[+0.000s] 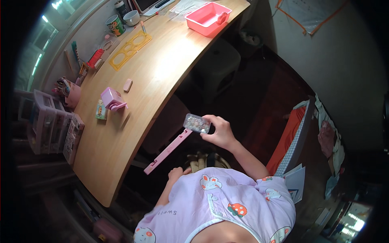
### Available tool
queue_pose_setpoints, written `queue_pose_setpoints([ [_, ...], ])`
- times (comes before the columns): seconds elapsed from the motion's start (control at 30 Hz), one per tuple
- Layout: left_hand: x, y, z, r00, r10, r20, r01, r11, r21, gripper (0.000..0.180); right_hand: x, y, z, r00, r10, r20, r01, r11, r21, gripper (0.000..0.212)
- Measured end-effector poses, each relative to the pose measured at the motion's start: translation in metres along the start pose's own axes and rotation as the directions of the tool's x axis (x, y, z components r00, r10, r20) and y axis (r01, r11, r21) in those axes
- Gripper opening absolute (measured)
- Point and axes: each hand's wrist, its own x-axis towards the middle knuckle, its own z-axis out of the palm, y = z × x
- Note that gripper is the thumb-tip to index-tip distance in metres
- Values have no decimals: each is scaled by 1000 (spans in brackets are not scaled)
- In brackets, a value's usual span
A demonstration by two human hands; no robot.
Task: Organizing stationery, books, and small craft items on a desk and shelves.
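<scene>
My right hand (pixel 221 132) is closed on a small clear plastic box (pixel 197 123), raised in front of my chest. Through its walls show many small shiny pieces, like beads or gems. Just below it, a long pink plastic strip (pixel 168 152) with notched clips slants beside the desk edge. Whether it is the edge of a larger piece, I cannot tell. My left hand (pixel 178 173) is low near my lap, close to the strip's lower part. Its fingers are mostly hidden, and no held thing shows.
On the curved wooden desk (pixel 101 162) stand an open pink bin (pixel 206 20), a pink-purple crank sharpener (pixel 112 98), an eraser (pixel 128 85) and a yellow stencil (pixel 129 50). Clear drawers (pixel 50 125) and a pink pen cup (pixel 72 94) line the left. A stool (pixel 214 65) sits beyond the desk edge.
</scene>
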Motion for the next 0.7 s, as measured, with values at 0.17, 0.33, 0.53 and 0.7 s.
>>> queue_pose_setpoints([
  [0.17,75,3,37,938,294,183,-130,788,-602,37,53,39,-27,1000,10,-26,-10,1000,-10,41],
  [0.33,41,41,-44,943,324,73,-54,366,-929,25,158,56,-32,979,-202,19,202,979,-38,42],
  [0.53,75,73,-51,992,125,-34,-45,88,-995,23,293,53,-1,937,-302,176,306,952,2,42],
  [0.7,60,117,-119,960,-198,-197,-140,266,-954,20,358,53,25,873,-272,404,242,962,125,45],
])
